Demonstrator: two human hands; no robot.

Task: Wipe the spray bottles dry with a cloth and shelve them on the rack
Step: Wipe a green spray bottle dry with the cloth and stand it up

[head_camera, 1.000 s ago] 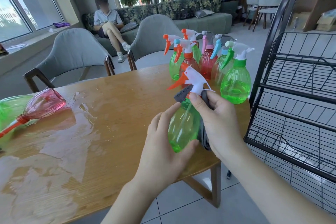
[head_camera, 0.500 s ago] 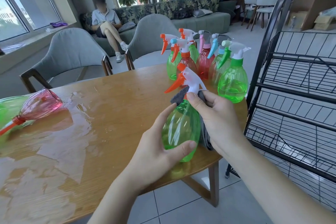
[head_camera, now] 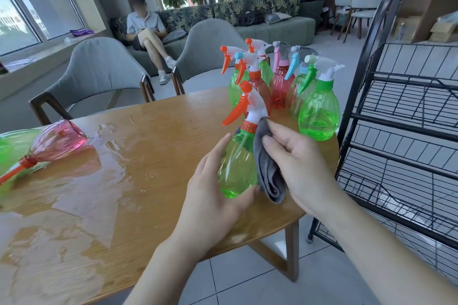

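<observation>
My left hand point(head_camera: 213, 195) grips a green spray bottle point(head_camera: 239, 163) with an orange trigger and white head, held upright just above the wooden table point(head_camera: 138, 168). My right hand point(head_camera: 297, 166) holds a folded grey cloth point(head_camera: 266, 176) against the bottle's right side, fingers curled round it. Several upright spray bottles point(head_camera: 280, 82), green and red, stand clustered at the table's far right corner. A pink bottle point(head_camera: 58, 141) and a green one point(head_camera: 11, 146) lie on their sides at the left edge. The black wire rack point(head_camera: 406, 136) stands right of the table.
Water is pooled across the table's left and middle point(head_camera: 81, 181). Two grey chairs point(head_camera: 99, 74) stand at the far side. A person sits on a sofa point(head_camera: 146, 30) in the background. Tiled floor shows below the table's near right edge.
The bottle has been lowered and set more upright in my left hand. My right hand slid the cloth down from the neck onto the bottle's right side.
</observation>
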